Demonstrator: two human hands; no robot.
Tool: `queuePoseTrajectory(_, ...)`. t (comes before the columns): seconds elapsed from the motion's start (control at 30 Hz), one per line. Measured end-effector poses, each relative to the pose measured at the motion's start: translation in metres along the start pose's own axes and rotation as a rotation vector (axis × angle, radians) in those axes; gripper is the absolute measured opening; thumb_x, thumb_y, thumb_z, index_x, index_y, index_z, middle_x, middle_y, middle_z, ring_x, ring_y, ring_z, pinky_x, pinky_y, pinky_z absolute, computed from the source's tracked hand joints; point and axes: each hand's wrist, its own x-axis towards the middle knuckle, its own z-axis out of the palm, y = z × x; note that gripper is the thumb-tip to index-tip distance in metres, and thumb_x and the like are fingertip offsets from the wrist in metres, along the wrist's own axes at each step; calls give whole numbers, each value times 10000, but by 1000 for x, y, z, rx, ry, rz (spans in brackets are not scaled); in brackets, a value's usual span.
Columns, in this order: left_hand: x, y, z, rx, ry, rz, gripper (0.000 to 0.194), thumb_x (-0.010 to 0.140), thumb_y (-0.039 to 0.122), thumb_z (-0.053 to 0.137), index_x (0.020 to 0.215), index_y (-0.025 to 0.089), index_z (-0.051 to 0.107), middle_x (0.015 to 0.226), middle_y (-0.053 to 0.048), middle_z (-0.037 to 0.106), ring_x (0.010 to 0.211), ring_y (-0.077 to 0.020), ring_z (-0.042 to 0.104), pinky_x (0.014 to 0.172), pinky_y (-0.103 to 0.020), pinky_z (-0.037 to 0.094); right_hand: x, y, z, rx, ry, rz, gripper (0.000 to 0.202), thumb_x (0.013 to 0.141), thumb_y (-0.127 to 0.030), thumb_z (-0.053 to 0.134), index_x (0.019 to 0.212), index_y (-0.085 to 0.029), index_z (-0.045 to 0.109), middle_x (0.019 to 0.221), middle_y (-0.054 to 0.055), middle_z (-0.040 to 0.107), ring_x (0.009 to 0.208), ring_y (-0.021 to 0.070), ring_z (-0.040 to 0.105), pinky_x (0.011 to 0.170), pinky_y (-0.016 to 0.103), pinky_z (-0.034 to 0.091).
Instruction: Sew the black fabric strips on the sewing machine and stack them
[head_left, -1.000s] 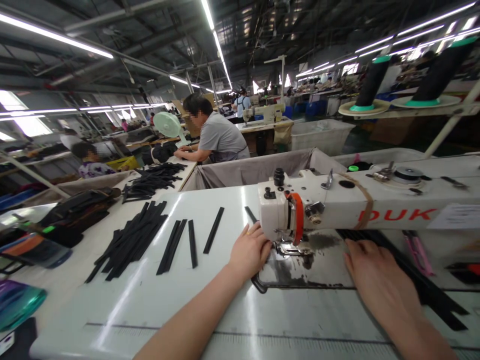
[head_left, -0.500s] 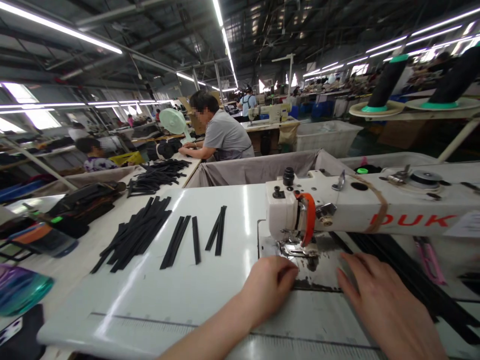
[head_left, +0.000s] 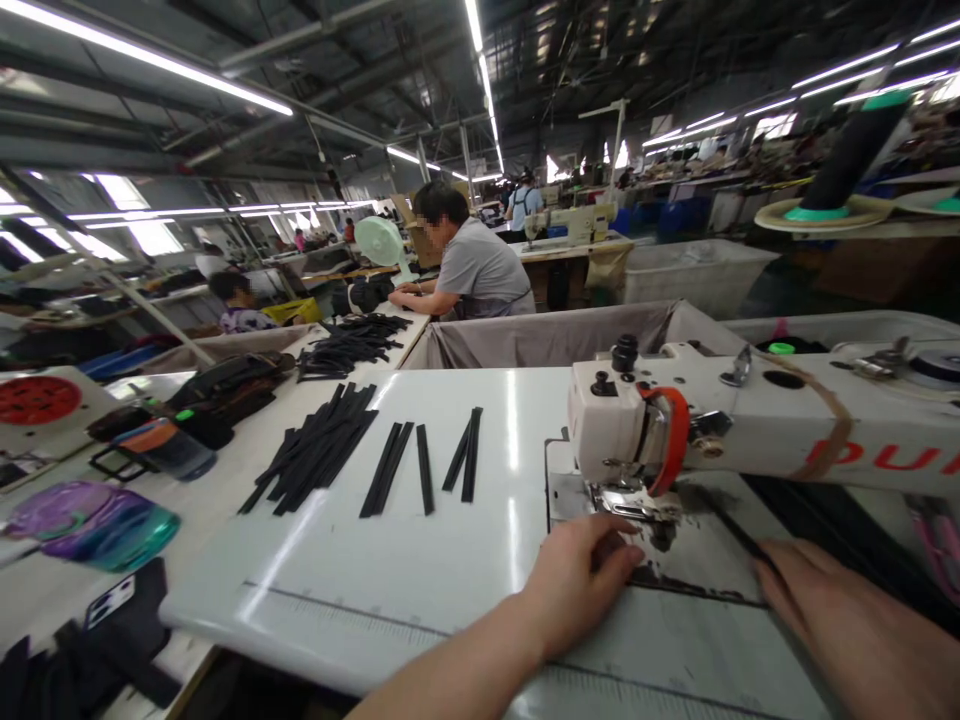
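My left hand (head_left: 581, 580) is at the front of the sewing machine (head_left: 611, 420), its fingers curled beside the metal presser foot (head_left: 626, 503). Whatever its fingertips may pinch is too small to make out. To the right of the needle area, my right hand (head_left: 840, 610) grips a narrow black strip (head_left: 731, 525), which slants from the fingers towards the needle plate (head_left: 559, 490). More long black strips (head_left: 806, 515) lie under the machine arm. Left of the machine, several short black strips (head_left: 425, 470) lie apart on the white table.
A heap of black strips (head_left: 315, 450) lies further left, with another pile (head_left: 352, 345) behind it. A purple-teal bottle (head_left: 97, 525) and a phone (head_left: 124, 605) are at the left edge. A co-worker (head_left: 484, 260) sits beyond a cloth-lined bin (head_left: 525, 340). Thread cones (head_left: 847, 170) stand upper right.
The view has swung left, so the scene sits further right. My right hand now has a black strip in its fingers. My left hand stays by the presser foot.
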Motion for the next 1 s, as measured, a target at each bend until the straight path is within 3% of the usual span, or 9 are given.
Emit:
queuePoseTrajectory(0.1,2,-1,2,-401,-113,-147,589,758,459,727,1240,177,540,901,-37,668,525,-93,558,494,-216,419,-11,-34,4,173,-178,-24,264,935,-337,481,1148,-251,611,861,47,738,710,211,725,581,253,574)
queuePoseTrajectory(0.17,5,0,-2,-554,-155,-215,589,725,533,727,1137,151,553,728,11,621,450,-73,503,439,-191,352,-10,-55,7,312,-315,-91,333,956,-305,450,1269,-251,548,796,13,728,667,172,716,563,201,562)
queuePoseTrajectory(0.27,9,-1,-14,-570,-102,-296,449,736,503,709,968,158,541,514,74,528,391,-65,419,415,-177,283,6,-74,13,331,-313,-307,403,956,-183,388,1319,-261,545,1007,47,729,868,164,713,730,207,566)
queuePoseTrajectory(0.37,14,-7,-23,-396,44,-358,234,801,352,643,891,173,523,468,91,493,370,-76,398,407,-185,275,23,-78,23,201,-204,-570,481,891,-59,359,1271,-231,597,1025,75,708,909,185,687,774,263,567)
queuePoseTrajectory(0.47,16,-13,-24,-65,220,-281,37,824,167,574,838,173,541,511,87,485,434,-90,467,466,-198,341,30,-78,33,14,-89,-743,466,841,2,363,1169,-176,641,1004,96,702,912,217,669,767,322,578)
queuePoseTrajectory(0.6,12,-14,-22,229,318,-170,238,856,95,532,1079,177,550,696,36,600,613,-140,579,596,-246,442,27,-76,42,-83,-17,-721,481,805,40,343,1165,-111,623,1080,127,693,1000,213,654,828,315,571)
queuePoseTrajectory(0.77,8,-9,-23,632,227,107,109,861,105,601,917,181,655,1033,-75,698,1011,-264,608,902,-424,490,26,-74,51,-218,34,-614,462,783,44,356,1141,-79,622,1032,136,706,926,219,675,758,309,587)
queuePoseTrajectory(0.87,8,-12,-20,635,152,214,165,890,84,561,935,184,684,1126,-62,706,1067,-253,608,962,-435,487,25,-74,55,-244,61,-615,447,790,35,366,1142,-66,624,1048,140,712,946,228,677,784,325,585)
queuePoseTrajectory(1.0,9,-16,-17,622,170,231,185,898,84,561,974,181,699,1164,-59,707,1093,-257,610,968,-435,498,21,-76,60,-241,86,-619,461,786,43,366,1138,-77,637,1119,127,710,1023,221,660,846,318,566)
